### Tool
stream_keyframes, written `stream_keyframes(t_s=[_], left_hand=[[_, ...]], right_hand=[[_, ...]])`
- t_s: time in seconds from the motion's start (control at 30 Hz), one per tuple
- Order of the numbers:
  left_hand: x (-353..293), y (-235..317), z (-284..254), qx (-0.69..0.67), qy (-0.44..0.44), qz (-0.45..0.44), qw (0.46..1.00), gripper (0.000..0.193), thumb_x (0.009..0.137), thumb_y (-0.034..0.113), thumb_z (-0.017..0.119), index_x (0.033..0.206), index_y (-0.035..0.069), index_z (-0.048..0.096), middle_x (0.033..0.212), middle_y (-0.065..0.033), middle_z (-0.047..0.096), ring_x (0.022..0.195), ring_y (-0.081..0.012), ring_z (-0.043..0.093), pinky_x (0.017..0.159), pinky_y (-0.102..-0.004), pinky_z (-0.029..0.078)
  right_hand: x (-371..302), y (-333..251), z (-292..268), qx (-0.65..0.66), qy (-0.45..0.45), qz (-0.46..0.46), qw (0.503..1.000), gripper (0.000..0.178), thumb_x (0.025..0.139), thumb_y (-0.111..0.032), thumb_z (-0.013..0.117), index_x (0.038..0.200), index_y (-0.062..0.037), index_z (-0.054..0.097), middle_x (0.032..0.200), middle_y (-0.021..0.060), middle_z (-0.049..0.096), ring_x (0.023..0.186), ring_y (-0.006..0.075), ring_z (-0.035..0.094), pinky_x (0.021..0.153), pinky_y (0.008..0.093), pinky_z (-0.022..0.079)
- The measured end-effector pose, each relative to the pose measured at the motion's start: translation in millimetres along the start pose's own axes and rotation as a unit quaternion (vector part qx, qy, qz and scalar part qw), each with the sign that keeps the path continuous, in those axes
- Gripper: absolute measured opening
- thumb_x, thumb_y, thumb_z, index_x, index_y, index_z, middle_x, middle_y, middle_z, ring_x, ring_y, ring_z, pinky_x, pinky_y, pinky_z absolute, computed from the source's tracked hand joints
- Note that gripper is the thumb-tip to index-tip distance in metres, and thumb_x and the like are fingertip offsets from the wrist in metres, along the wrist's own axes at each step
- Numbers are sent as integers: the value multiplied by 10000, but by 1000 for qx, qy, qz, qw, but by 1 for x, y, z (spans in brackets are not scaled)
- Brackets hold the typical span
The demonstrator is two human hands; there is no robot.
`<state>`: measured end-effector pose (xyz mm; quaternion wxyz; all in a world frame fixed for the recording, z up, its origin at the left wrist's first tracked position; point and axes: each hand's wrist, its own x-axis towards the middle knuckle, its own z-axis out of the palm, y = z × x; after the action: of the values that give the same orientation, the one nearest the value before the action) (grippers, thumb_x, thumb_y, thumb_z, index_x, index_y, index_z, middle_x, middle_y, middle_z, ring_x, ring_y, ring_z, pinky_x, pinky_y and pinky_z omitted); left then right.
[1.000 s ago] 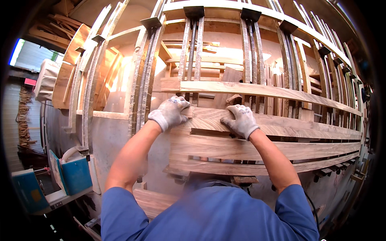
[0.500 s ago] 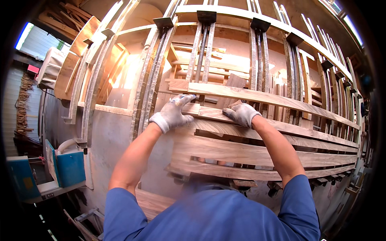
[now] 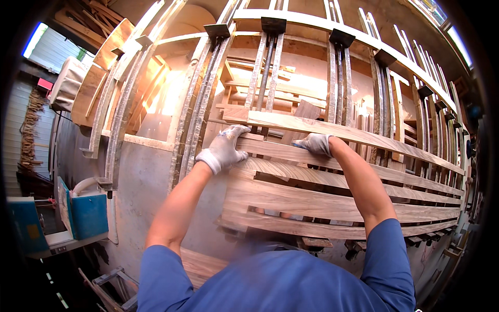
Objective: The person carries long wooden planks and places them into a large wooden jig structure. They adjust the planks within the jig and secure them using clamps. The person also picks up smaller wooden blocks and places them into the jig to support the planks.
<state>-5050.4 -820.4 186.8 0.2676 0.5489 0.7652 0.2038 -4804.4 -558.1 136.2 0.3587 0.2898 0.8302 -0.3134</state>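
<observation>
Woodshop racking fills the background, where paired metal bars [image 3: 331,78] flank threaded rods [image 3: 264,78] and small black plates [image 3: 273,25] line a pale beam [image 3: 306,19] across the top. A worker in a blue shirt [image 3: 286,281] reaches forward with both forearms [image 3: 179,208] bare, at work on a long brown board [image 3: 280,150] that lies lengthwise just below an upper board [image 3: 332,128], one end at the left and the rest running off to the right. Ranged beneath it are a plank with wavy grain [image 3: 301,170], a wide plank [image 3: 306,200] and a lower plank [image 3: 291,223], with dark gaps showing between them. The left hand [image 3: 222,149], gloved in off-white, grips the board's left end, fingers bent over the upper edge and thumb set apart below. The right hand [image 3: 314,144], gloved alike, rests farther right along the same upper edge; its thumb is hidden, so whether it pinches the wood cannot be told. At far left, a blue machine housing [image 3: 89,216] stands beside a curved pale pipe [image 3: 84,186], with a pile of thin strips [image 3: 32,135] beyond.
</observation>
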Motion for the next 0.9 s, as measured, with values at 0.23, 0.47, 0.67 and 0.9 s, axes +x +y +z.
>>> stream_keyframes(t_s=[0.23,0.47,0.67,0.9], left_hand=[[8,2,-12,-37,-48,-79,995,753,740,241,943,1413,101,638,1401,-150,681,1342,-324,628,1161,-396,498],[12,-16,-9,-57,-76,-81,992,739,776,277,942,1441,136,653,1411,-148,693,1314,-314,652,1160,-374,494],[10,-37,10,-128,1,-98,987,396,962,246,806,1326,99,755,1314,-139,756,1231,-251,694,1086,-346,524],[11,-24,9,-175,8,-121,977,308,992,262,772,1238,77,792,1254,-133,784,1167,-242,723,1069,-342,526]], right_hand=[[24,7,10,-43,-1,-4,999,683,1099,-650,398,1384,-118,718,1395,191,706,1295,389,648,1136,419,466],[54,31,32,8,-31,-32,999,711,1107,-638,358,1410,-82,682,1451,212,659,1335,413,617,1169,428,446],[28,5,32,57,-10,-31,998,960,1037,-785,336,1267,57,733,1328,291,706,1289,441,639,1138,451,442],[-21,-41,12,48,11,-109,993,902,991,-816,414,1192,-20,788,1268,263,738,1230,428,674,1088,465,497]])
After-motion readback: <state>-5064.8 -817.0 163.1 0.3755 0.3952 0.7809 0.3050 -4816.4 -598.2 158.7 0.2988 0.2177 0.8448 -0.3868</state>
